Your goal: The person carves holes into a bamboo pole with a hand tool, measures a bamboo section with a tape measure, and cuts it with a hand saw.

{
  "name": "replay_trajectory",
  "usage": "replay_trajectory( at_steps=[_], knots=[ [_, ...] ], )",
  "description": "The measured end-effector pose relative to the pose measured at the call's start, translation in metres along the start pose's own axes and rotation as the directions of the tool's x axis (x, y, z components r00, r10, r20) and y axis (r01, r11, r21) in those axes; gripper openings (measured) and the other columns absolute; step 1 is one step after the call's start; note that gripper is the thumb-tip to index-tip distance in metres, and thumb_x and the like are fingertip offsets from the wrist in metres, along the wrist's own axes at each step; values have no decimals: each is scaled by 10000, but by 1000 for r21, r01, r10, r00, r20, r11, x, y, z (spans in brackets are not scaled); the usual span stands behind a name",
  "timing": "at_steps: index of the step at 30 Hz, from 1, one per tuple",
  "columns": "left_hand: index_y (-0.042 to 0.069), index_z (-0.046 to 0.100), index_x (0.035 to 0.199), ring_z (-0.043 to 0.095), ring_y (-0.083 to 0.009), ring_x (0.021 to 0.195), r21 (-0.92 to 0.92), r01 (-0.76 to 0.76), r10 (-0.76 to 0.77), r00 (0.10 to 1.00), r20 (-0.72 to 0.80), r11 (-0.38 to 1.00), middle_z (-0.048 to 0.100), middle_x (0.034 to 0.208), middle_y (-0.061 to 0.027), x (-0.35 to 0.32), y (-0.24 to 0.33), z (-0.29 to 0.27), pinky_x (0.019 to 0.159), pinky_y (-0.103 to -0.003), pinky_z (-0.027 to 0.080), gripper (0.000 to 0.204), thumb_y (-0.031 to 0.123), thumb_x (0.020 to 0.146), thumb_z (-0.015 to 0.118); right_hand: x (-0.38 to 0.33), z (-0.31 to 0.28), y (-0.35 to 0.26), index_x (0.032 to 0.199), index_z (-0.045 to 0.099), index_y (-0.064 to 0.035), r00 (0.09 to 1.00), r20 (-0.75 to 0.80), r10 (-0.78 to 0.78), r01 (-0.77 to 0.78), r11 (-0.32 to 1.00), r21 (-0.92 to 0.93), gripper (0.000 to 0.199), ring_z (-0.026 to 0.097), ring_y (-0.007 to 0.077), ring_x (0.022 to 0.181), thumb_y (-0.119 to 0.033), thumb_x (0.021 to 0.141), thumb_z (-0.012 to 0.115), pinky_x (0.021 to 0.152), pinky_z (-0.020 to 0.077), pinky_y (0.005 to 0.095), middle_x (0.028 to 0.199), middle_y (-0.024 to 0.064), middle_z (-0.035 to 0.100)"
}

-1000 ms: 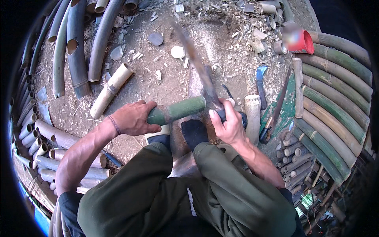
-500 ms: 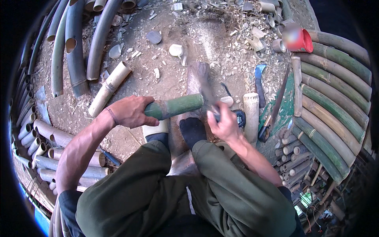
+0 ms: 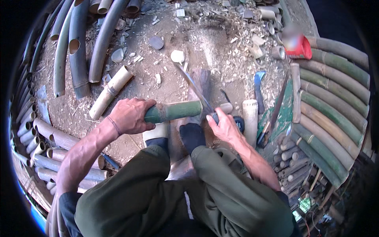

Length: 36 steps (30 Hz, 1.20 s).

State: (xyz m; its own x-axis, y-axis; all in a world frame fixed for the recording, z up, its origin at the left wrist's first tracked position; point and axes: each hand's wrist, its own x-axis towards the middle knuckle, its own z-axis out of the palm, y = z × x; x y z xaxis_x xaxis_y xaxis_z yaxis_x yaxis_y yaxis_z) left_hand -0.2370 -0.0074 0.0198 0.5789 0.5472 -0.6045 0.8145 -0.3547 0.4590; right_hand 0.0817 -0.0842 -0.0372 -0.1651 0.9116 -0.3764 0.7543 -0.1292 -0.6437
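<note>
My left hand (image 3: 130,115) is closed around the left end of a short green bamboo tube (image 3: 175,111), which lies nearly level above my feet. The tube's right end is over a wooden block (image 3: 200,85) on the ground. In my right hand (image 3: 226,125) is the dark handle of a long-bladed knife (image 3: 196,90). Its blade slants up and to the left, beside the tube's right end; whether it touches the tube I cannot tell.
A pale bamboo tube (image 3: 112,91) lies at left, another pale length (image 3: 250,121) at right. Beyond it are a blue-ended tool (image 3: 258,91) and a saw (image 3: 275,110). Green bamboo poles (image 3: 329,96) line the right side; a red container (image 3: 299,47) stands there. Chips litter the ground.
The knife, smeared by motion before, now shows clearly with its blade slanting up to the left. My left hand still grips the bamboo tube in nearly the same place.
</note>
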Motion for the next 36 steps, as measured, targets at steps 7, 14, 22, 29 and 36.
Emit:
replay_trajectory(
  at_steps=[7, 14, 22, 29, 36],
  knots=[
    [120, 517, 1287, 638, -334, 896, 163, 8, 23, 982, -186, 987, 596, 943, -127, -6, 7, 17, 748, -433, 534, 658, 321, 719, 780, -15, 12, 2, 1025, 553, 22, 954, -215, -211, 204, 977, -56, 320, 683, 400, 706, -274, 923, 617, 579, 526, 445, 792, 227, 662],
    [37, 486, 1319, 598, -401, 1015, 26, 38, -40, 997, 72, 999, 603, 1057, -229, -12, 5, 11, 915, -460, 473, 724, 454, 778, 725, -23, 17, 16, 1110, 517, 19, 995, 3, 97, -97, 994, -43, 409, 641, 486, 843, -351, 945, 575, 681, 505, 514, 844, 294, 643],
    [-5, 568, 1241, 621, -376, 1053, -233, 67, -27, 985, 169, 970, 656, 1061, -249, 4, -7, -2, 936, -435, 473, 701, 510, 791, 720, -29, -11, -40, 1096, 538, 7, 880, -394, -265, 354, 919, 172, 343, 684, 369, 731, -293, 941, 598, 574, 521, 393, 844, 234, 655],
    [18, 603, 1157, 638, -411, 990, -233, 19, 21, 986, 167, 972, 675, 977, -252, 3, -1, -2, 889, -476, 475, 589, 481, 807, 705, -30, -1, 3, 1050, 507, 5, 998, -31, 50, -50, 999, -2, 318, 679, 415, 724, -281, 942, 597, 588, 516, 459, 757, 252, 643],
    [28, 598, 1154, 641, -410, 978, -169, 23, -5, 995, 101, 985, 676, 961, -247, -1, 3, -2, 885, -481, 481, 579, 476, 803, 705, -33, 11, 8, 1038, 512, 48, 961, -201, -187, 174, 981, -81, 313, 665, 339, 602, -235, 941, 602, 545, 528, 396, 675, 187, 625]
  ],
)
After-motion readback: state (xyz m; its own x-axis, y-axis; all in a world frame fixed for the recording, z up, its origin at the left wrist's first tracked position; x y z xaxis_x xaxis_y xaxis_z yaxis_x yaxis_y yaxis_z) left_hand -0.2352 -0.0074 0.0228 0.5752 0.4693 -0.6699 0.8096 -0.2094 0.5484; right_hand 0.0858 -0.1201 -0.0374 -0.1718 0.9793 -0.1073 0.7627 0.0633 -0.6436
